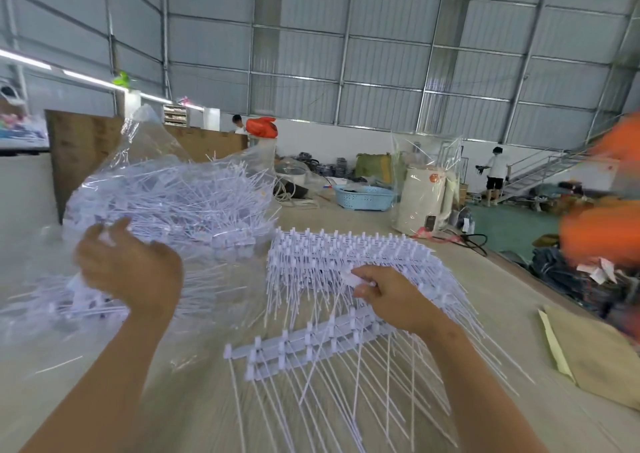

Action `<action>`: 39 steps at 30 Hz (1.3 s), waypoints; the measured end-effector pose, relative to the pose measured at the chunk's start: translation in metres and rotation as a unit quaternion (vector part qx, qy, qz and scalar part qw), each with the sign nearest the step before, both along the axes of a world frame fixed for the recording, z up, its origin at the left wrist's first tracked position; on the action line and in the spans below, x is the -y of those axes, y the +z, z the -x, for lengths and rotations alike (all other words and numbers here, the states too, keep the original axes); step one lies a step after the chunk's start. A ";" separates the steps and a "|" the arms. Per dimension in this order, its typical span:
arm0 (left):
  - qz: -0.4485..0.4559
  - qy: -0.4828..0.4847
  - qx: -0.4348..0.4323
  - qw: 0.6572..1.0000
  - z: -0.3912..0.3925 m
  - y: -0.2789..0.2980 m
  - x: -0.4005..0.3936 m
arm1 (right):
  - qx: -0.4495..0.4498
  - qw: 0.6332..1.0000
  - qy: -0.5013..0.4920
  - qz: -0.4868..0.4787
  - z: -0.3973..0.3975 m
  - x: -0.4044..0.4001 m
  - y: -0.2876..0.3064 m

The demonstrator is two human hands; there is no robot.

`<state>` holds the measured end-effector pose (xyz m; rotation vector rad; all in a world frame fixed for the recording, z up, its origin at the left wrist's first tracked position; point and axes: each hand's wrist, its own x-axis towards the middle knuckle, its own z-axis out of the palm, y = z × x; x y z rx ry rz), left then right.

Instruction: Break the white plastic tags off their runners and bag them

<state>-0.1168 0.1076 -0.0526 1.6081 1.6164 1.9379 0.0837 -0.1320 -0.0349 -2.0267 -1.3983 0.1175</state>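
Tags on their runners lie heaped at the middle of a pale wooden table. The right hand pinches one tag there. At nine o'clock, the left hand grips loose tags at the mouth of a clear bag, already full of them. At one o'clock, a blue basket stands in a metal-walled hall.
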 end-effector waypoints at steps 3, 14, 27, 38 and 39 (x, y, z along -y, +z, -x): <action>-0.038 -0.322 -0.049 0.945 -0.028 0.014 0.063 | 0.006 1.000 0.023 -0.008 0.005 -0.004 0.001; 0.069 -0.582 -0.091 0.805 -0.069 -0.005 0.122 | 0.028 0.998 0.036 -0.048 0.026 -0.016 0.000; 0.385 -0.557 0.209 0.706 -0.070 -0.001 0.096 | 0.278 0.957 -0.037 -0.075 0.029 -0.010 0.012; 0.301 -0.616 0.091 0.722 -0.081 -0.010 0.104 | -0.122 0.955 0.015 -0.271 0.026 0.026 0.049; 0.314 -0.640 0.100 0.695 -0.083 -0.009 0.108 | -0.083 0.978 0.038 -0.188 0.027 0.019 0.041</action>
